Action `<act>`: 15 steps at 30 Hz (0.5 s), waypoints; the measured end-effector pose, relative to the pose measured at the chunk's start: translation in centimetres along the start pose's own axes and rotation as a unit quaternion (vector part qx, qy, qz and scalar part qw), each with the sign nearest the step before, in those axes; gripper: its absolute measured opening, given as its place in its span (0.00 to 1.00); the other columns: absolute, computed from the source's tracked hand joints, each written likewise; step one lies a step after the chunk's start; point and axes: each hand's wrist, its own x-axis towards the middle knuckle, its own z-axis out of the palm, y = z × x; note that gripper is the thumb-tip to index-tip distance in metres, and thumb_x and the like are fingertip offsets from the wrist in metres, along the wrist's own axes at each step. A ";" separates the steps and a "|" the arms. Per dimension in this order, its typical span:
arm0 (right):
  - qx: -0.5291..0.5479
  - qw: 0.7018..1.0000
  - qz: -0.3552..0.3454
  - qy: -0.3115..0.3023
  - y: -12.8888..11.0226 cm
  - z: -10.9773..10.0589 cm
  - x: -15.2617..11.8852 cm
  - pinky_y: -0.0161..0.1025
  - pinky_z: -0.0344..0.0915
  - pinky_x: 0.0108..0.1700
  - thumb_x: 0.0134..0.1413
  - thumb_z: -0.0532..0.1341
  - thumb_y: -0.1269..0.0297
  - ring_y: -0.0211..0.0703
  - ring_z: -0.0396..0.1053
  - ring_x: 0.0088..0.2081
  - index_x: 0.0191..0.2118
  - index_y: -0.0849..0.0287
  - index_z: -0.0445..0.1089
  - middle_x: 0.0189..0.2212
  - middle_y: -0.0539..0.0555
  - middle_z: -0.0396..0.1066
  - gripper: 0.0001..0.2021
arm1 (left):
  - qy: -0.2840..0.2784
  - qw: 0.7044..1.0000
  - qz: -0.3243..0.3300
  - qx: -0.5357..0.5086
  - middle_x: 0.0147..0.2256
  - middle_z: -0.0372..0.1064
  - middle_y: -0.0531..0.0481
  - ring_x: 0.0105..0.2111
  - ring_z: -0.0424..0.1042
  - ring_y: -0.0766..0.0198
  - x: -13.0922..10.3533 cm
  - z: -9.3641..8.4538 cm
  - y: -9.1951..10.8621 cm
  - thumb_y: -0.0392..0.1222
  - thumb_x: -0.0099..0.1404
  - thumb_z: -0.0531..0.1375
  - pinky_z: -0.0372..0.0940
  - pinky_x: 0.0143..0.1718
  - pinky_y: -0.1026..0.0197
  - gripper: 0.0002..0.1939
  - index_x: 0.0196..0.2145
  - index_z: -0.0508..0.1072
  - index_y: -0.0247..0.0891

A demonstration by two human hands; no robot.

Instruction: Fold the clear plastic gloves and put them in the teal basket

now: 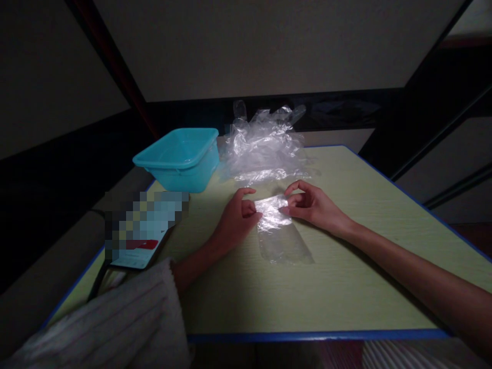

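A clear disposable plastic glove (273, 215), partly folded over, lies on the table between my hands, its lower part spread flat toward me. My left hand (240, 218) pinches its left edge between thumb and curled fingers, index finger held out. On the other side my right hand (307, 205) grips the right edge, the thumb resting on the shiny folded part. Just beyond both hands sits a loose heap of crumpled clear plastic gloves (265, 143), with some finger shapes sticking up.
A turquoise plastic basin (192, 174) stands at the table's back left. Nearer on the left lies a phone (144, 246) with its screen lit and partly blurred, a dark cable beside it. The pale wooden table (346, 287) has a blue edge; a panel wall rises behind.
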 end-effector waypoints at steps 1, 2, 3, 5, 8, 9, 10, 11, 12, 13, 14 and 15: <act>0.001 1.000 0.006 -0.023 0.0 -0.2 0.0 0.33 0.57 0.25 0.35 0.68 0.69 0.30 0.60 0.21 0.34 0.58 0.58 0.19 0.41 0.64 0.20 | 0.002 1.000 0.005 -0.002 0.19 0.58 0.63 0.20 0.62 0.72 0.1 -0.1 -0.1 0.30 0.49 0.58 0.56 0.23 0.69 0.21 0.41 0.58 0.37; 0.001 0.999 0.010 -0.043 0.0 -0.3 0.0 0.33 0.58 0.25 0.35 0.68 0.70 0.31 0.61 0.21 0.36 0.58 0.58 0.20 0.41 0.64 0.21 | 0.003 1.000 0.009 -0.003 0.20 0.58 0.63 0.21 0.63 0.71 0.2 -0.1 -0.3 0.30 0.49 0.57 0.56 0.24 0.69 0.21 0.41 0.58 0.37; 0.000 0.998 0.011 -0.061 0.0 -0.5 0.0 0.33 0.59 0.26 0.35 0.67 0.71 0.31 0.62 0.22 0.38 0.57 0.58 0.20 0.41 0.64 0.22 | 0.005 1.000 0.012 -0.003 0.20 0.59 0.63 0.21 0.63 0.71 0.2 -0.2 -0.3 0.30 0.49 0.57 0.56 0.24 0.69 0.21 0.41 0.58 0.37; -0.007 0.997 0.005 -0.083 0.0 -0.7 -0.1 0.33 0.59 0.27 0.34 0.66 0.73 0.32 0.63 0.23 0.40 0.57 0.57 0.21 0.42 0.64 0.24 | 0.009 1.000 0.013 -0.002 0.22 0.59 0.62 0.21 0.64 0.72 0.3 -0.2 -0.4 0.30 0.49 0.57 0.57 0.24 0.69 0.21 0.42 0.58 0.37; -0.018 0.996 -0.009 -0.086 0.3 -0.8 -0.1 0.33 0.59 0.27 0.34 0.65 0.75 0.32 0.62 0.23 0.42 0.57 0.57 0.21 0.41 0.63 0.25 | 0.008 1.000 0.009 -0.001 0.22 0.59 0.62 0.21 0.64 0.72 0.3 -0.2 -0.3 0.31 0.49 0.58 0.57 0.24 0.69 0.22 0.43 0.58 0.37; -0.020 0.996 -0.013 -0.082 0.3 -0.7 -0.1 0.33 0.58 0.26 0.35 0.65 0.76 0.32 0.62 0.23 0.42 0.57 0.57 0.21 0.41 0.62 0.25 | 0.000 1.000 0.007 -0.001 0.23 0.60 0.62 0.21 0.64 0.72 0.3 -0.1 -0.2 0.31 0.49 0.58 0.57 0.24 0.68 0.23 0.43 0.57 0.37; -0.022 0.997 -0.016 -0.077 0.4 -0.7 -0.1 0.32 0.58 0.26 0.35 0.64 0.76 0.31 0.61 0.23 0.42 0.57 0.57 0.21 0.41 0.62 0.25 | -0.011 1.000 0.005 -0.002 0.23 0.61 0.61 0.21 0.64 0.71 0.2 -0.1 -0.2 0.32 0.49 0.58 0.57 0.24 0.68 0.24 0.44 0.56 0.37; -0.022 0.997 -0.019 -0.072 0.4 -0.6 -0.1 0.32 0.57 0.26 0.35 0.64 0.76 0.31 0.61 0.23 0.42 0.57 0.57 0.21 0.41 0.61 0.24 | -0.024 1.000 0.004 -0.003 0.25 0.63 0.60 0.22 0.65 0.71 0.2 0.0 -0.2 0.32 0.48 0.59 0.58 0.24 0.68 0.26 0.45 0.55 0.37; -0.024 0.997 -0.022 -0.067 0.4 -0.6 -0.2 0.32 0.57 0.25 0.35 0.64 0.76 0.31 0.61 0.22 0.42 0.57 0.57 0.21 0.41 0.61 0.24 | -0.038 0.999 0.007 -0.003 0.28 0.65 0.58 0.24 0.66 0.70 0.1 0.1 -0.2 0.31 0.47 0.60 0.59 0.25 0.68 0.29 0.46 0.54 0.37; -0.025 0.997 -0.025 -0.062 0.5 -0.6 -0.2 0.32 0.57 0.25 0.35 0.63 0.76 0.31 0.61 0.22 0.42 0.57 0.56 0.21 0.41 0.60 0.24 | -0.049 0.999 0.012 0.001 0.30 0.66 0.56 0.26 0.67 0.70 0.0 0.1 -0.2 0.30 0.46 0.60 0.59 0.26 0.68 0.31 0.47 0.53 0.37; -0.028 0.998 -0.029 -0.057 0.5 -0.5 -0.2 0.32 0.57 0.25 0.35 0.63 0.75 0.31 0.61 0.22 0.42 0.57 0.56 0.21 0.41 0.60 0.24 | -0.057 0.998 0.020 0.009 0.32 0.67 0.54 0.27 0.67 0.70 0.0 0.1 -0.3 0.29 0.45 0.60 0.60 0.27 0.67 0.33 0.48 0.52 0.37; -0.032 0.998 -0.033 -0.053 0.5 -0.5 -0.3 0.32 0.57 0.25 0.36 0.63 0.75 0.31 0.61 0.23 0.42 0.57 0.56 0.21 0.41 0.61 0.24 | -0.061 0.998 0.028 0.019 0.33 0.67 0.54 0.28 0.67 0.70 -0.1 0.1 -0.3 0.28 0.45 0.60 0.60 0.28 0.67 0.33 0.48 0.52 0.37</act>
